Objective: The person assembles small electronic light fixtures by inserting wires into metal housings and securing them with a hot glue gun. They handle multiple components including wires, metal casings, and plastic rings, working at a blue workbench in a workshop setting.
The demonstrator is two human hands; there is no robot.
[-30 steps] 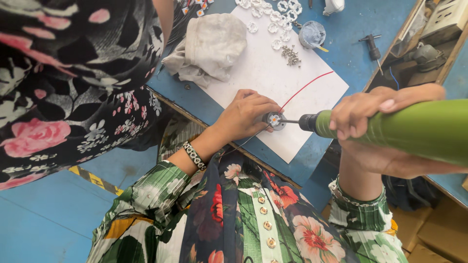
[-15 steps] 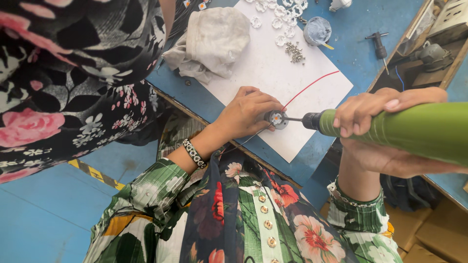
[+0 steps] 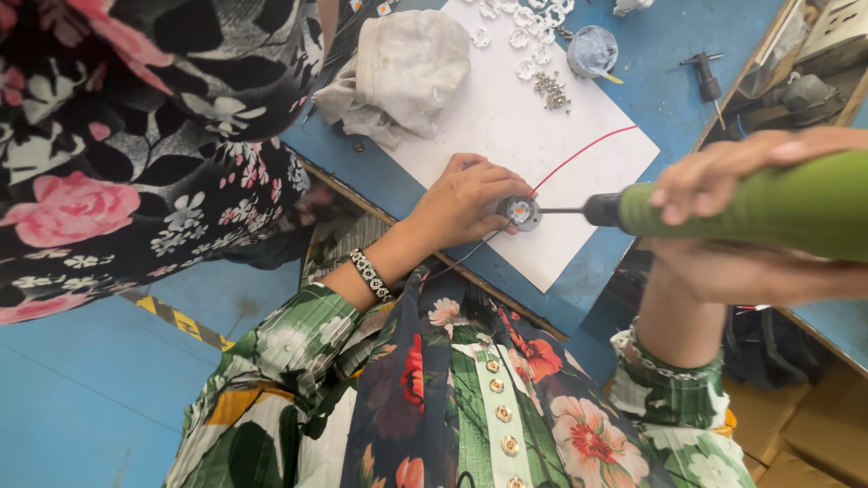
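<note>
While the left hand (image 3: 466, 201) pinches a small round metal part (image 3: 522, 211) against the near edge of a white sheet (image 3: 506, 117), the bit of a green powered screwdriver (image 3: 768, 206) meets that part's face from three o'clock. The left fingers are curled shut around the part's nine o'clock side, holding it flat on the paper. The right hand (image 3: 750, 217) is wrapped closed around the driver's thick green barrel, fingers over the top.

A red wire (image 3: 583, 151) runs from the part toward one o'clock across the sheet; a thinner dark lead trails off toward seven o'clock.

As for progress, the bit sits on the part's centre, so the fastening looks under way; whether the screw is seated cannot be told.

Farther out at twelve o'clock lie a small heap of screws (image 3: 549, 89), a scatter of white ring-shaped pieces (image 3: 524, 27) and a small round tub (image 3: 592, 50), which suggests more pieces wait. A crumpled pale cloth (image 3: 398, 72) rests at eleven o'clock on the blue table (image 3: 660, 108). Another person's floral sleeve (image 3: 136, 136) fills the left.
</note>
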